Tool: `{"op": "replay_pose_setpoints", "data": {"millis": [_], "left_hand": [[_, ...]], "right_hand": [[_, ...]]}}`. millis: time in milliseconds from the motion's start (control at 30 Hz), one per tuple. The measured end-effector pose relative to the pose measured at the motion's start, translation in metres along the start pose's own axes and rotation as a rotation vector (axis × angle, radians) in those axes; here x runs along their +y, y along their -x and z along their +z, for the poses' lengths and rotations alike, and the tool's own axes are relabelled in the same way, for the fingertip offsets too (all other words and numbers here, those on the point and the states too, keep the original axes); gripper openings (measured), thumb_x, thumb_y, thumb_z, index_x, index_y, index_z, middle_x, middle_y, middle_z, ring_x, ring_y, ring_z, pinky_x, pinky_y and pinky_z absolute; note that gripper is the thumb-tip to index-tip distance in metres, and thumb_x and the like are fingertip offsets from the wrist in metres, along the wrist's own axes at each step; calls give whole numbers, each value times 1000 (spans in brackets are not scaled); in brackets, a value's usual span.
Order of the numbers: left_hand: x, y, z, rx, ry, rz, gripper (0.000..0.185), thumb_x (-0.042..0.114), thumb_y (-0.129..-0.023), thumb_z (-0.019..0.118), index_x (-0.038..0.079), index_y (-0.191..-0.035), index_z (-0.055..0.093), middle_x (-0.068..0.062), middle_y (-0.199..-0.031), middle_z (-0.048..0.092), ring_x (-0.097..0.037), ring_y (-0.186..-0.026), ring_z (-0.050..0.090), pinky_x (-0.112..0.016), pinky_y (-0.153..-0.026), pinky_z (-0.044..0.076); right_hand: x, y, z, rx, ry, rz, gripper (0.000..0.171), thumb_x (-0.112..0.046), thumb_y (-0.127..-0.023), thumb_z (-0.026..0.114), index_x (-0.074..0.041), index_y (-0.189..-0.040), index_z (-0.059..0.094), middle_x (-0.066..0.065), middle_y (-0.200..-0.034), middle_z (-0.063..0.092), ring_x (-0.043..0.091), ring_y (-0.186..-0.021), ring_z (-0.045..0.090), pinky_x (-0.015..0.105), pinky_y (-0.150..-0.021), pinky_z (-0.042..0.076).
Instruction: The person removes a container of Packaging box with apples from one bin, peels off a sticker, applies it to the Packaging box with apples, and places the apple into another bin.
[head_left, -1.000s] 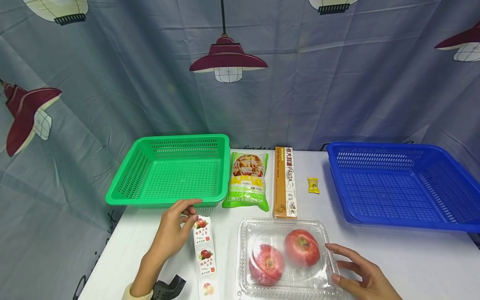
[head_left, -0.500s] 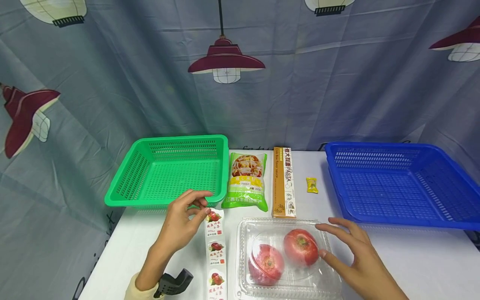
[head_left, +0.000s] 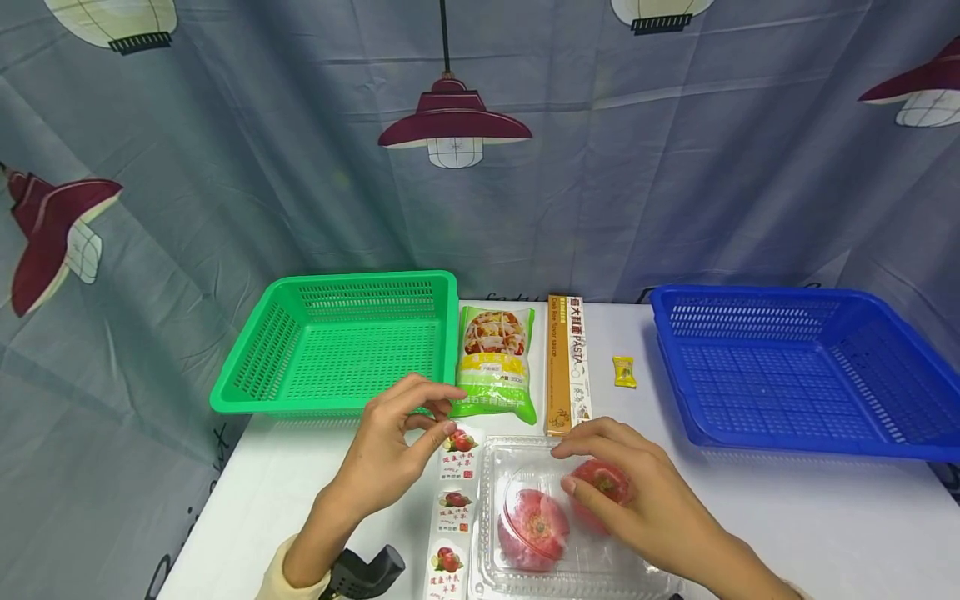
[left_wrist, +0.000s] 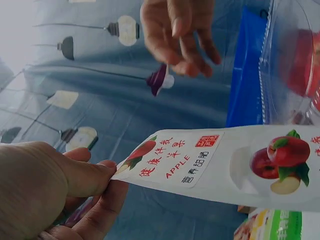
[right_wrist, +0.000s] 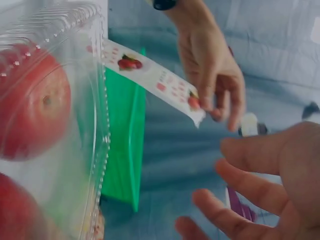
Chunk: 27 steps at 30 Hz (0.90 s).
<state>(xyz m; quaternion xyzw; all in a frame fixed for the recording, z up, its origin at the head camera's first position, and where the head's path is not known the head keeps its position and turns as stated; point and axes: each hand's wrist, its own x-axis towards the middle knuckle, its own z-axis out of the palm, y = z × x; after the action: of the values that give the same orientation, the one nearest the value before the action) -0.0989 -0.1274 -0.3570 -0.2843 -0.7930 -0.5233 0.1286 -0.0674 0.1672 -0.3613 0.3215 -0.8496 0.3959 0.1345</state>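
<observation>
I see left hand (head_left: 393, 454) pinching the far end of the label strip (head_left: 452, 508), just left of the clear clamshell (head_left: 645, 575) | right hand (head_left: 637, 492) spread, seemingly resting on the lid | strip likely light, floppy, tearable; hold by its end | clamshell thin, slippery, apples (head_left: 534, 527) bruisable; grip by rim.

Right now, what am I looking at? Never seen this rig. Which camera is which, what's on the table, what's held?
No robot: a person works with bare hands, wearing three cameras. The wide picture comes from the head; the two close-ups come from the wrists.

On the white table: a green basket, a blue basket, a green food bag, a pasta box, a small yellow packet and a clear clamshell with two apples.

The left hand pinches the end of an apple label strip. The right hand is over the clamshell, fingers spread, gripping nothing.
</observation>
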Motion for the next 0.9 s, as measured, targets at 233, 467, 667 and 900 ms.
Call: {"op": "replay_pose_setpoints", "data": {"millis": [233,467,667,900], "left_hand": [[13,-3,9,-31,34,82,41,-12,-83,71,13,-116,68,3,-97,60,-15,-86,62,-28,-70,57],[21,-2,15,-80,82,118,38,-11,-85,69,12,-115,68,3,-101,61,-11,-87,64,-27,-71,56],[22,-2,18,-92,85,163,38,-13,-84,69,9,-115,68,1,-101,61,-11,-87,65,-26,-70,56],[23,-1,20,-90,72,187,35,-11,-85,70,7,-115,68,-1,-99,62,-13,-85,66,-25,-71,56]], "right_hand": [[-3,-25,13,2,-68,-58,34,-7,-82,79,-25,-109,69,-15,-104,63,11,-96,63,33,-81,53],[-7,-40,27,-39,-108,-90,25,-12,-86,77,-18,-110,70,-10,-102,67,10,-88,62,33,-73,52],[-9,-43,33,-51,-200,-52,12,-14,-89,74,-20,-99,74,-13,-92,70,7,-84,64,34,-72,52],[-11,-43,34,-90,-293,15,6,-14,-90,73,-20,-91,75,-16,-84,68,7,-77,64,34,-73,52]]}}
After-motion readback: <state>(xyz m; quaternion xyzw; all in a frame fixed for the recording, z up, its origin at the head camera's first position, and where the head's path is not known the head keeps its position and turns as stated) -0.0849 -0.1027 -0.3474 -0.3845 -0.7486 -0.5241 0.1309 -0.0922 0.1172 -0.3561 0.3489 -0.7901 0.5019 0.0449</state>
